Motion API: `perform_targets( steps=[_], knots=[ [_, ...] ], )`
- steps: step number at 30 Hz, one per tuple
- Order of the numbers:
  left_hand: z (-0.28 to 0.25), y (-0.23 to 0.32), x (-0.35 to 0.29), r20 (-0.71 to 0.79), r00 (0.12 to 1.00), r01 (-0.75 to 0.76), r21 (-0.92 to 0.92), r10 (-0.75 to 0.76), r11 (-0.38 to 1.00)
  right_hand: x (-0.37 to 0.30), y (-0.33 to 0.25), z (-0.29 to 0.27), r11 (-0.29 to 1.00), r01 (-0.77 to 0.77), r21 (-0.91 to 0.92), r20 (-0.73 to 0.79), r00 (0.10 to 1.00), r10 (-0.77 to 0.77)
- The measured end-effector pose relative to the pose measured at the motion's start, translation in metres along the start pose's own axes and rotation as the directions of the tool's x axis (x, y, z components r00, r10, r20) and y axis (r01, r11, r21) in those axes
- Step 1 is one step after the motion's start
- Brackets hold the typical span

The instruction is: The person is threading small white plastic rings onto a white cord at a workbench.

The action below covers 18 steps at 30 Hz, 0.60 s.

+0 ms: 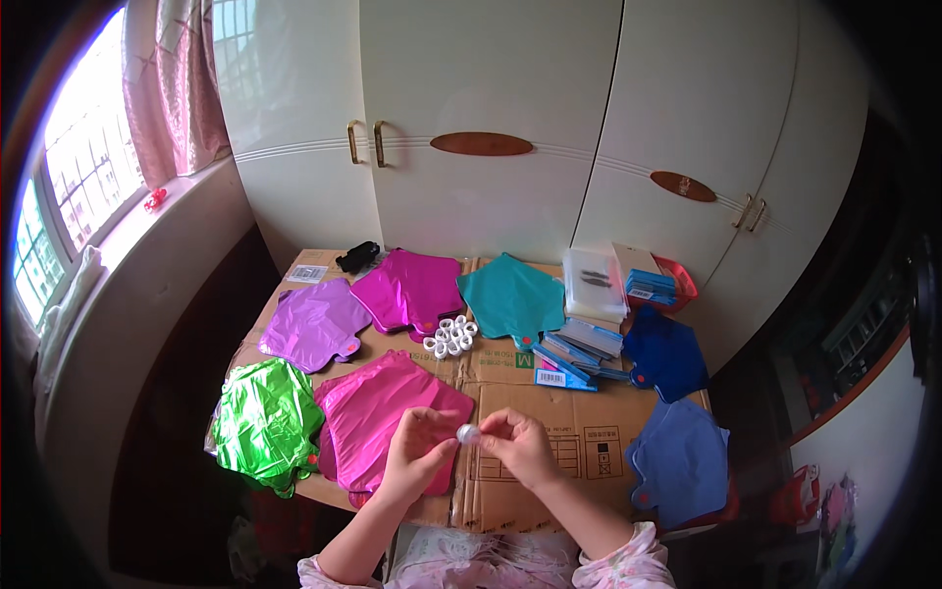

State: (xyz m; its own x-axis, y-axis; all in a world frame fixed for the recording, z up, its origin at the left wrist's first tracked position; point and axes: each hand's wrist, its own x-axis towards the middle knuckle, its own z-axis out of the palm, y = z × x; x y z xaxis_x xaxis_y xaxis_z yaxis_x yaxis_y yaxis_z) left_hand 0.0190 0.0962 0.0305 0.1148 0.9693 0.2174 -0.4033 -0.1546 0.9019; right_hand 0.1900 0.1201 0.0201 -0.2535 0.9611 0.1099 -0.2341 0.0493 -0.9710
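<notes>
Both hands meet at six o'clock over the cardboard-covered counter. The left hand and the right hand each pinch a small white roll of tape between thumb and fingertips, holding it just above the cardboard. Under the left hand lies a pink foil balloon, with a crumpled green foil balloon beside it at eight o'clock. Toward the centre sits a cluster of white tape rolls, flanked by a purple foil balloon, a magenta foil balloon and a teal foil balloon. Two blue foil balloons lie at four o'clock, near a pile of blue packets.
</notes>
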Motion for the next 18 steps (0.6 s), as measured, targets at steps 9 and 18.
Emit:
perform_targets(
  steps=[9,18],
  knots=[
    [-0.024,0.002,-0.016,-0.053,0.998,0.017,0.043,-0.015,0.999,0.163,0.034,-0.064,0.747,-0.084,-0.66,-0.145,0.989,-0.017],
    [-0.043,0.009,-0.033,-0.102,0.995,-0.012,0.084,0.021,0.996,0.217,0.059,-0.059,0.439,-0.25,-0.863,-0.247,0.967,0.064]
  ],
)
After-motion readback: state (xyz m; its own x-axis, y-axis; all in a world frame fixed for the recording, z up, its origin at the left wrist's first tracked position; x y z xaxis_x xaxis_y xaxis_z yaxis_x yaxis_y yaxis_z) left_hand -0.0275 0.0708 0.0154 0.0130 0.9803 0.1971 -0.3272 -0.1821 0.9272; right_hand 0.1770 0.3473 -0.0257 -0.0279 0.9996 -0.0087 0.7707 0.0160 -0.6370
